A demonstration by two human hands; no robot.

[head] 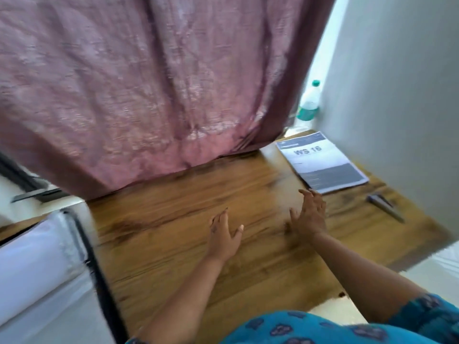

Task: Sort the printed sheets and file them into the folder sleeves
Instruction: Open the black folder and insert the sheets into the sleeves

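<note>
A stack of printed sheets [323,161], its top page headed "WS 16", lies at the far right of the wooden table [173,219]. My right hand [309,216] hovers just in front of the stack's near corner, fingers spread and holding nothing. My left hand [223,234] is over the middle of the table, fingers relaxed, also holding nothing. A black-edged object with a clear, shiny cover [44,259], possibly the folder, sits off the table's left side. The frame is blurred.
A pink curtain [149,83] hangs over the back of the table. A plastic bottle with a green cap [309,103] stands behind the sheets by the white wall [397,95]. A dark pen-like object [385,207] lies at the right edge.
</note>
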